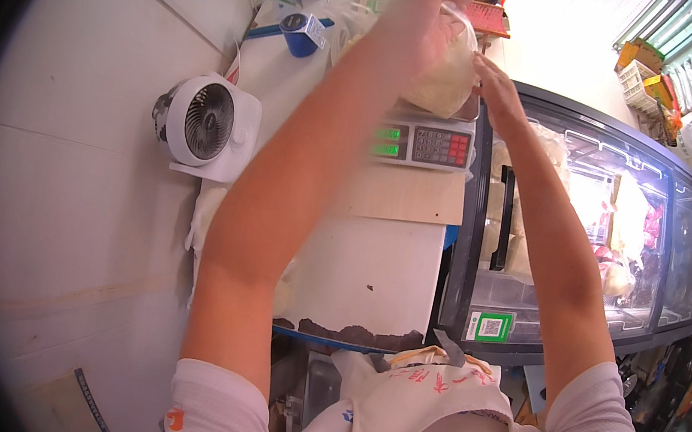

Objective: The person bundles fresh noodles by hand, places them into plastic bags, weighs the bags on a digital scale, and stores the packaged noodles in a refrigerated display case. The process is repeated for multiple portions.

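A clear plastic bag of pale, cream-coloured contents (443, 85) is over the pan of a digital scale (423, 144), whose display glows green. At the top of the bag, my left hand (421, 28) grips the gathered plastic; motion blurs this hand and its forearm. My right hand (497, 92) is at the bag's right side, fingers extended and close to the plastic; whether they touch it is not certain. The bag and my left hand hide much of the scale pan.
A glass-topped display chiller (580, 206) with bagged goods stands to the right. On the left are a white fan (208, 121) and a blue round container (300, 35). A wooden board (410, 195) lies before the scale on the white counter (373, 258). A red tray (490, 19) is beyond.
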A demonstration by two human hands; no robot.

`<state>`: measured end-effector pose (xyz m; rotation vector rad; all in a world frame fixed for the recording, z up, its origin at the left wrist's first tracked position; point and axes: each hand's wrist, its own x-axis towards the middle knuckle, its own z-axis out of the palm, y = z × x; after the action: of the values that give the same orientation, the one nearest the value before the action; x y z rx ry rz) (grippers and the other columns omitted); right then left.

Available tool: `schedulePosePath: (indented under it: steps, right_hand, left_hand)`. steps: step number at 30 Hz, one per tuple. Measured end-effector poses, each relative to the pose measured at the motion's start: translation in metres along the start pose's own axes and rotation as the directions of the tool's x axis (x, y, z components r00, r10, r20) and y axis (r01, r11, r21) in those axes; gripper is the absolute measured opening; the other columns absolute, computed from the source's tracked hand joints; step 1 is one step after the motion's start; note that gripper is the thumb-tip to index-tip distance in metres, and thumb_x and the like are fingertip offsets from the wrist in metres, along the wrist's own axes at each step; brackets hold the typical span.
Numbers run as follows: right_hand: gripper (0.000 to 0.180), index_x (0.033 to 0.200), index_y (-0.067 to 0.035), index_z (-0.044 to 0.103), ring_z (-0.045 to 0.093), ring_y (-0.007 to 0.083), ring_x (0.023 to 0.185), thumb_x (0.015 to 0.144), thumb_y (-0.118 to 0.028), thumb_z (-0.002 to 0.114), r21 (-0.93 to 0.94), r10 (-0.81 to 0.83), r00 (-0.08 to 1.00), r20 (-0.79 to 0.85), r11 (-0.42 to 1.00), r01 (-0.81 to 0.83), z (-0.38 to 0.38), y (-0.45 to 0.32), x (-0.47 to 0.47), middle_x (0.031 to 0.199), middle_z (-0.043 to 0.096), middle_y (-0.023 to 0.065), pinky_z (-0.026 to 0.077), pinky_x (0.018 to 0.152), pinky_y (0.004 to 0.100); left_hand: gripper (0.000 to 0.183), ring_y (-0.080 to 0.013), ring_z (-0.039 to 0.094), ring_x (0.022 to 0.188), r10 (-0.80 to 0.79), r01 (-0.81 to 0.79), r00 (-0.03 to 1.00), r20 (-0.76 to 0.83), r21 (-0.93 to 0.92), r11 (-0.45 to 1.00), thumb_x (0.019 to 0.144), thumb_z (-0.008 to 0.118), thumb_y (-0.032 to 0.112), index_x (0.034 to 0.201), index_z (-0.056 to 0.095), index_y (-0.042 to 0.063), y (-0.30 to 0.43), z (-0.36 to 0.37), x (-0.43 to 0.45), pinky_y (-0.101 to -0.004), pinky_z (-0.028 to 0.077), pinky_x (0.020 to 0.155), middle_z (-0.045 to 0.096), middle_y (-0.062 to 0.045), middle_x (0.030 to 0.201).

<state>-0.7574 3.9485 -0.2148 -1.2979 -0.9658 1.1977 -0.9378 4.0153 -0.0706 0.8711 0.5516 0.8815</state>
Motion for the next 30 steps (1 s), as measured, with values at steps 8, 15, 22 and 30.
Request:
schedulePosePath:
  steps: [8,15,22,30]
  right_hand:
    - [0.062,0.151,0.0,0.052,0.052,0.022,0.133,0.106,-0.042,0.059,0.008,0.0,0.971,-0.237,1.0,0.002,-0.016,0.009,-0.046,0.147,0.057,0.0111,0.047,0.107,0.0381]
    - [0.055,0.147,0.001,0.055,0.056,0.0239,0.131,0.107,-0.037,0.058,0.069,0.056,0.953,-0.298,0.997,-0.037,-0.038,0.029,-0.072,0.144,0.059,0.0134,0.048,0.108,0.0376]
    - [0.051,0.144,0.0,0.058,0.059,0.025,0.128,0.109,-0.037,0.057,0.038,0.033,0.945,-0.325,0.999,-0.022,-0.044,0.029,-0.076,0.141,0.061,0.0139,0.05,0.107,0.0377]
    - [0.045,0.141,0.001,0.059,0.062,0.0211,0.121,0.109,-0.031,0.055,-0.047,-0.055,0.94,-0.337,0.998,0.041,-0.047,0.034,-0.146,0.133,0.065,0.0131,0.051,0.102,0.0351]
  left_hand:
    - [0.028,-0.0269,0.063,0.12,0.155,-0.142,0.988,0.021,0.545,0.826,0.094,0.067,0.01,0.115,0.065,-0.008,0.057,-0.03,-0.114,-0.0409,0.05,0.111,0.066,-0.016,0.121]
    - [0.02,-0.0244,0.067,0.11,0.098,0.041,0.945,-0.313,0.407,0.912,0.095,0.062,0.007,0.11,0.065,-0.006,0.056,-0.055,-0.195,-0.0405,0.054,0.103,0.068,-0.013,0.112]
    - [0.022,-0.0269,0.067,0.114,0.106,0.053,0.921,-0.375,0.39,0.919,0.097,0.06,0.007,0.114,0.064,-0.007,0.054,-0.078,-0.211,-0.0432,0.053,0.105,0.068,-0.015,0.116]
    - [0.015,-0.02,0.07,0.096,0.001,0.192,0.905,-0.426,0.41,0.892,0.098,0.06,0.006,0.108,0.067,-0.003,-0.005,-0.081,-0.234,-0.0347,0.058,0.091,0.072,-0.011,0.102]
